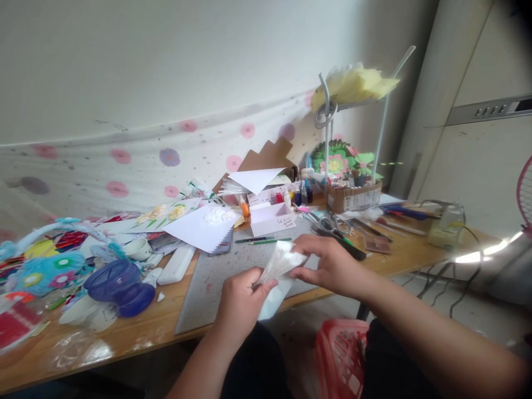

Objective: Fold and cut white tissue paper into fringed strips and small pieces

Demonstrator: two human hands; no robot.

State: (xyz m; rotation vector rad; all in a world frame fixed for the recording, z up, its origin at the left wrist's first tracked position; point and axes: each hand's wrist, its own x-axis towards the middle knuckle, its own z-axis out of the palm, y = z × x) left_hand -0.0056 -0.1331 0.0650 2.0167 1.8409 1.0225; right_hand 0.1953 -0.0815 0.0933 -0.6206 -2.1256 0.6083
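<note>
Likely gathering; left hand [244,296] clamped on creased white sheet [277,265] over brown wooden table [155,324] front edge; right hand [326,263] closure unclear; needs steadiness

The held sheets [276,267] look papery, the table [166,318] wooden.

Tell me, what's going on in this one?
A person sits at a cluttered craft table, handling a folded white piece, perhaps paper. The left-hand grip pinches it from one side. The right-hand grip is at its other edge; how firmly it holds is hard to tell. Beyond the hands, a white box and scissors lie on the table, neither in hand.
</note>
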